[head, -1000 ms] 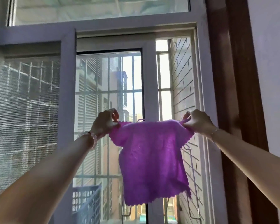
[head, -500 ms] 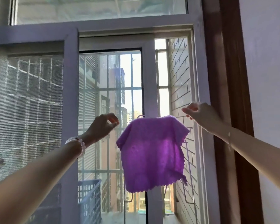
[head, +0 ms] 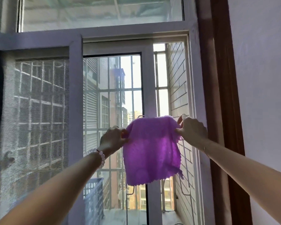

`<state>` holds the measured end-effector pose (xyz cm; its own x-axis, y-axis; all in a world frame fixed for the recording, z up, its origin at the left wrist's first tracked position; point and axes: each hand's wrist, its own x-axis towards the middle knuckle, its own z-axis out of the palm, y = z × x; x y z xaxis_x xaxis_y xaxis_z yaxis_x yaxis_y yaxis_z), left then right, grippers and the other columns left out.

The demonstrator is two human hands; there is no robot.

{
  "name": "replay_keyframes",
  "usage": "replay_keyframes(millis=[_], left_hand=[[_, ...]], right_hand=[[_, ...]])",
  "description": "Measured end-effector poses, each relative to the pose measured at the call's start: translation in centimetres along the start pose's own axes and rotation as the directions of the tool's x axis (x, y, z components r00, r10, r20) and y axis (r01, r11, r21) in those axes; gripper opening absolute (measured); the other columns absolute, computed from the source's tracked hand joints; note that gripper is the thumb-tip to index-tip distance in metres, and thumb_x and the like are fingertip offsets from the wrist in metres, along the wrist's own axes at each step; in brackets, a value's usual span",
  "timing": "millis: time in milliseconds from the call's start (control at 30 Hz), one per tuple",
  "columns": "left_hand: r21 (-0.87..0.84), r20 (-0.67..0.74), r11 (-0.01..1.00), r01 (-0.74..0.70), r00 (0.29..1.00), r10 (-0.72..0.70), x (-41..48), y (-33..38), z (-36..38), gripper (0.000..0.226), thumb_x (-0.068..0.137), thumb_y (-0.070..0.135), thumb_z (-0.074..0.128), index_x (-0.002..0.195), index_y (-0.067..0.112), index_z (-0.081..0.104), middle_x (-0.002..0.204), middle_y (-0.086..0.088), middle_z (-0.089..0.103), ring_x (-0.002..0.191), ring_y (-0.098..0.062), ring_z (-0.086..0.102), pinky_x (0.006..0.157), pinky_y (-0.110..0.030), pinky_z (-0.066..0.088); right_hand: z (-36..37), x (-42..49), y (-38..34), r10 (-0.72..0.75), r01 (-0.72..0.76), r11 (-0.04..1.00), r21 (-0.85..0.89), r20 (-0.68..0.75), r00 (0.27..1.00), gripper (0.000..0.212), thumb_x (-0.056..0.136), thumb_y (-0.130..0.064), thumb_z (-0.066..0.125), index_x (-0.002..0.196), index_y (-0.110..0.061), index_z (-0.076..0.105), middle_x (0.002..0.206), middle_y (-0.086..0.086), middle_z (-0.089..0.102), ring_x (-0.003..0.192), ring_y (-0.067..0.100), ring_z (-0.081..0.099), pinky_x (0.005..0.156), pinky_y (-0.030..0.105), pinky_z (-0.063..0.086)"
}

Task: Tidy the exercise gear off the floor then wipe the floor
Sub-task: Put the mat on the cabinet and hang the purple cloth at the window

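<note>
A purple cloth (head: 151, 153) hangs over a thin metal rack bar in front of the open window. My left hand (head: 112, 139) pinches the cloth's upper left edge, and my right hand (head: 191, 129) pinches its upper right edge. Both arms reach up and forward from the bottom corners of the view. The cloth's scalloped lower edge hangs free. No exercise gear and no floor are in view.
A white window frame (head: 75, 111) with a mesh screen (head: 32, 119) fills the left. Metal security bars (head: 131, 90) and a brick wall (head: 177, 95) lie outside. A pale plastic basket (head: 94, 197) stands on the sill at lower left. A brown frame (head: 221, 95) and white wall are at right.
Half a second ago both hands were off the cloth, which hung by itself on the rack. Both hands have since closed in and pinch its top edges again.
</note>
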<state>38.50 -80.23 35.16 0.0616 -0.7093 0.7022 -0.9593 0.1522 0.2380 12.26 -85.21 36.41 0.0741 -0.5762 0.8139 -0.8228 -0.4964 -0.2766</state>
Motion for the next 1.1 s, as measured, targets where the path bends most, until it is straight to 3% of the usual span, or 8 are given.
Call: replay_keyframes(millis=[200, 333, 433, 533, 767, 867, 1000, 1100], left_hand=[[-0.052, -0.043, 0.998, 0.023, 0.999, -0.025, 0.4, 0.9, 0.9, 0.02, 0.087, 0.022, 0.058, 0.104, 0.021, 0.069, 0.095, 0.001, 0.05, 0.096, -0.019, 0.054, 0.079, -0.028, 0.042], [0.016, -0.084, 0.999, 0.031, 0.996, -0.03, 1.0, 0.6, 0.7, 0.029, 0.094, 0.029, 0.048, 0.09, 0.012, 0.072, 0.098, -0.006, 0.057, 0.094, -0.022, 0.056, 0.073, -0.029, 0.042], [-0.003, -0.071, 1.0, 0.006, 0.997, -0.006, 2.2, -0.1, -0.5, 0.02, 0.091, 0.024, 0.054, 0.088, 0.01, 0.068, 0.092, -0.002, 0.061, 0.091, -0.023, 0.061, 0.071, -0.031, 0.044], [-0.058, -0.104, 0.998, -0.005, 0.995, -0.001, 4.0, -0.3, -1.9, 0.006, 0.087, 0.019, 0.057, 0.087, 0.018, 0.063, 0.092, -0.005, 0.067, 0.091, -0.026, 0.064, 0.077, -0.033, 0.049], [-0.126, -0.213, 0.99, -0.066, 0.976, 0.038, 9.6, 1.1, -4.6, 0.016, 0.084, 0.008, 0.058, 0.089, 0.016, 0.07, 0.101, -0.011, 0.071, 0.096, -0.026, 0.064, 0.081, -0.03, 0.047], [-0.136, -0.162, 0.987, -0.087, 0.985, 0.065, 10.8, 0.5, -4.4, 0.014, 0.085, 0.011, 0.061, 0.094, 0.009, 0.072, 0.102, -0.014, 0.07, 0.098, -0.027, 0.064, 0.087, -0.032, 0.048], [-0.183, -0.023, 0.979, -0.092, 0.996, 0.089, 10.3, -0.3, -3.7, 0.018, 0.087, 0.013, 0.062, 0.098, 0.001, 0.069, 0.099, -0.013, 0.069, 0.092, -0.022, 0.062, 0.083, -0.028, 0.046], [-0.237, 0.099, 0.966, -0.107, 0.986, 0.133, 9.5, -0.6, -3.8, 0.018, 0.086, 0.014, 0.065, 0.097, 0.0, 0.068, 0.088, -0.008, 0.066, 0.086, -0.018, 0.059, 0.075, -0.022, 0.045]], right_hand=[[0.7, 0.1, -0.1, 0.015, -0.016, 0.999, 0.039, 0.007, 1.0, 0.024, 0.081, -0.038, 0.068, 0.09, -0.019, 0.056, 0.084, -0.003, 0.06, 0.077, 0.018, 0.061, 0.072, 0.036, 0.055], [1.3, 0.4, 0.2, 0.024, -0.025, 0.999, -0.027, -0.054, 0.998, 0.006, 0.086, -0.016, 0.058, 0.083, -0.014, 0.063, 0.078, 0.0, 0.064, 0.075, 0.023, 0.064, 0.067, 0.034, 0.053], [0.0, 2.0, 0.8, 0.034, -0.037, 0.999, -0.033, -0.105, 0.994, 0.016, 0.085, -0.009, 0.055, 0.084, -0.016, 0.069, 0.076, 0.001, 0.066, 0.074, 0.023, 0.065, 0.062, 0.026, 0.046], [-1.3, 4.1, 1.5, 0.012, -0.011, 1.0, 0.008, -0.139, 0.99, 0.015, 0.088, -0.015, 0.06, 0.093, -0.016, 0.074, 0.087, 0.004, 0.073, 0.082, 0.025, 0.068, 0.073, 0.03, 0.052], [-1.7, 8.1, 2.2, 0.014, -0.012, 1.0, 0.015, -0.192, 0.981, 0.012, 0.088, -0.01, 0.061, 0.093, -0.012, 0.071, 0.088, 0.009, 0.072, 0.083, 0.028, 0.068, 0.076, 0.032, 0.053], [-1.3, 8.8, 2.6, 0.007, -0.013, 0.999, -0.034, -0.159, 0.987, 0.012, 0.087, -0.008, 0.06, 0.085, -0.018, 0.066, 0.082, 0.007, 0.069, 0.08, 0.028, 0.066, 0.067, 0.026, 0.043], [-0.2, 8.8, 2.8, 0.028, -0.029, 0.999, -0.014, -0.064, 0.998, 0.026, 0.086, -0.005, 0.058, 0.074, -0.027, 0.064, 0.085, 0.005, 0.07, 0.084, 0.027, 0.066, 0.073, 0.031, 0.051], [0.4, 8.4, 2.6, 0.006, -0.006, 1.0, 0.001, 0.053, 0.999, 0.018, 0.089, -0.008, 0.057, 0.091, -0.019, 0.072, 0.098, 0.005, 0.072, 0.094, 0.027, 0.065, 0.085, 0.034, 0.051]])
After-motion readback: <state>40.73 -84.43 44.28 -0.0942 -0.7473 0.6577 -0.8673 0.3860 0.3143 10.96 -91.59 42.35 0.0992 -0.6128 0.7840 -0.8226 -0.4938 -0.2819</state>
